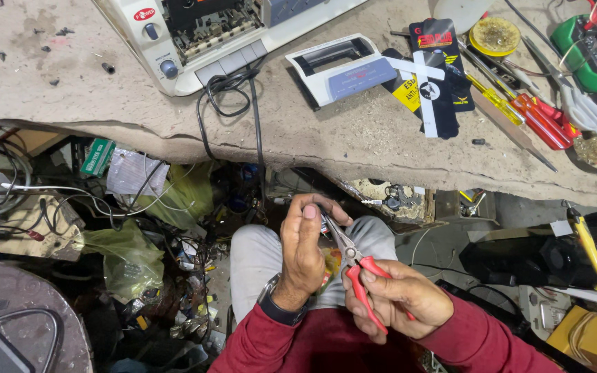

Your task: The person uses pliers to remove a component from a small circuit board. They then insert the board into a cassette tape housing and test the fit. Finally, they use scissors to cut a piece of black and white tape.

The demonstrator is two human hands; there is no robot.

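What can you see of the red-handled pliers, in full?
The needle-nose pliers have two red, seemingly plastic-coated handles and slim grey metal jaws tapering to a point. They sit over the person's lap, below the workbench edge, tilted with the tips pointing up and left. The right hand wraps the handles. The tips reach into the left hand's fingertips; anything pinched there is too small to tell. The jaws look nearly closed.
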